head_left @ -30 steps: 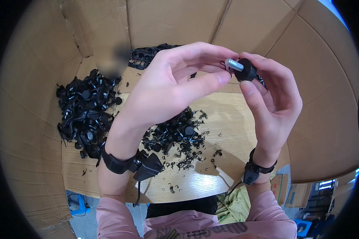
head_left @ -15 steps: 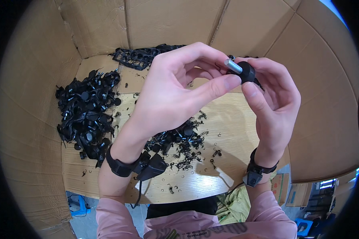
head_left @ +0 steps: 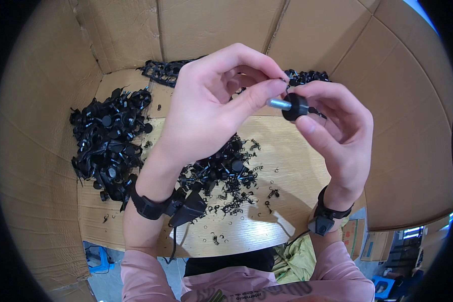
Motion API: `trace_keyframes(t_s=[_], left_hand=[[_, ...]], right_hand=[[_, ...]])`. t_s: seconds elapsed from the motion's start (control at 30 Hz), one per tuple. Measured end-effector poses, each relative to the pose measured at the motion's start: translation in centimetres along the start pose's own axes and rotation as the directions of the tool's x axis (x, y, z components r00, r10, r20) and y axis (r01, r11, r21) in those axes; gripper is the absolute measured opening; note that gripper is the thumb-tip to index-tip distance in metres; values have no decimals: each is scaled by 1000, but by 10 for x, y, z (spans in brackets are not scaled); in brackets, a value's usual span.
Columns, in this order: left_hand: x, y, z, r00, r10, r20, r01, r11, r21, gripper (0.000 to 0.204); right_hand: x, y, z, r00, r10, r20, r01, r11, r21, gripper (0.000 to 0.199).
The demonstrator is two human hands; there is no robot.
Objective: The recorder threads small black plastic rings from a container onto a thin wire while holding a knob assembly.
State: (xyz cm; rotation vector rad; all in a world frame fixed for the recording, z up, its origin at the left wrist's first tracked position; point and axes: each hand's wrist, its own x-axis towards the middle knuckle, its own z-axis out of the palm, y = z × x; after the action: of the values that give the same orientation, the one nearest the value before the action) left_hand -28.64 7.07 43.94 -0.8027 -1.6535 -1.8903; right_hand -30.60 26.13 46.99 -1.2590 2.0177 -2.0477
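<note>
A round black rubber part (head_left: 295, 106) with a bright metal stud is up in front of me, above the table. My right hand (head_left: 343, 126) is closed, gripping it between thumb and fingers, with the stud pointing left. A thin black strip trails from its far side toward my right palm. Just above the part, my left hand (head_left: 212, 103) is closed, thumb and forefinger pinched on a thin black scrap (head_left: 286, 83) at the part's upper edge. Below my hands lies a pile of black parts and curly trimmings (head_left: 226, 171).
A large heap of black studded parts (head_left: 110, 136) is at the left. Perforated black sheeting (head_left: 161, 72) lies at the back, and another cluster of black parts (head_left: 307, 76) at back right. Cardboard walls (head_left: 216, 30) surround the wooden table (head_left: 297, 161). Both wrists carry strapped devices with cables.
The rubber part has shifted slightly left and down in my right hand, its stud now tipped to point more level. My left fingertips have moved from the part's side to its upper edge.
</note>
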Motion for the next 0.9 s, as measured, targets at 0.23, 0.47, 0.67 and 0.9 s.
trace_keyframes(t_s=[0.23, 0.47, 0.67, 0.9], left_hand=[[-3, 3, -1, 1000, 0, 27, -3, 994, 106, 15], [-3, 15, 10, 944, 273, 184, -326, 700, 636, 19], [-1, 7, 4, 917, 378, 130, -318, 493, 810, 19], [0, -2, 2, 990, 133, -45, -116, 954, 276, 11]], right_hand=[[2, 5, 5, 997, 2, -83, -15, 988, -151, 29], [4, 8, 3, 966, -43, -257, 26, 997, -68, 27], [6, 7, -7, 982, 144, -120, -111, 964, 241, 28], [0, 7, 3, 993, -12, -115, -6, 988, -155, 28]])
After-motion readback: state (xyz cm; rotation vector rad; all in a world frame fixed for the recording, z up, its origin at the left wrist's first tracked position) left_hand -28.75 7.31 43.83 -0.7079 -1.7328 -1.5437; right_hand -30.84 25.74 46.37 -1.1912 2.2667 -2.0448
